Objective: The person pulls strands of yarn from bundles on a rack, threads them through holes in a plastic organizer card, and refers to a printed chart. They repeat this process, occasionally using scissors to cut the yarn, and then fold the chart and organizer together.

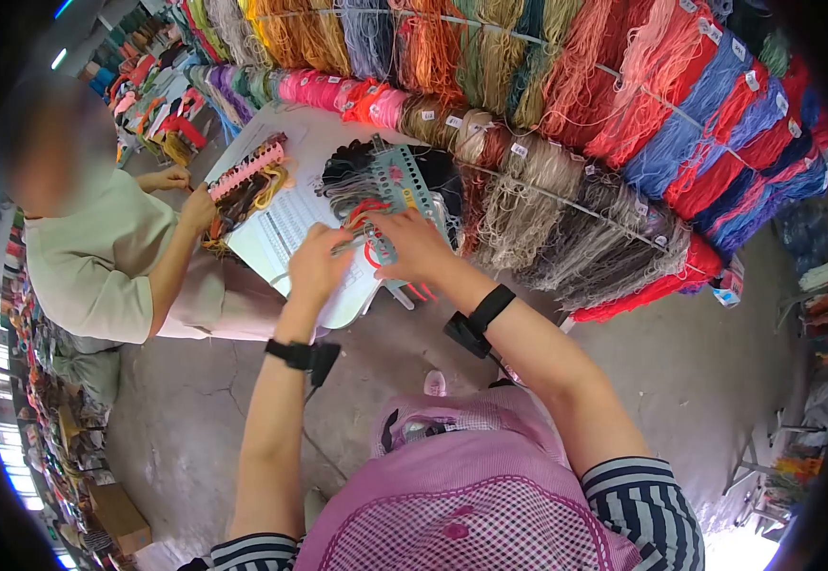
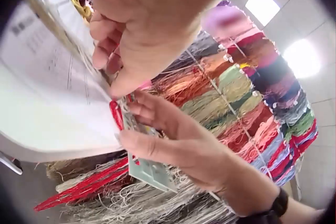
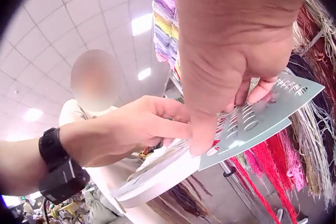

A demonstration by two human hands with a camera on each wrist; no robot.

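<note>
A pale green card with rows of punched holes (image 1: 412, 181) lies at the table's near right corner, black and grey threads hanging from it. My right hand (image 1: 416, 246) grips the card's edge, thumb on one face and fingers on the other. At the same edge, my left hand (image 1: 317, 266) pinches a bundle of thin greyish strands, its fingertips close to the right thumb. Red thread (image 2: 116, 115) loops through the holes beside both hands. Below the card in the right wrist view hang red strands (image 3: 270, 169). My left palm hides part of the bundle.
Across the white table (image 1: 338, 312) to the left, a person (image 1: 100, 247) holds a pink holed card (image 1: 247, 169) strung with dark and yellow threads. A printed sheet (image 1: 276, 238) lies between us. Racks of coloured yarn skeins (image 1: 528, 205) stand close along the back and right.
</note>
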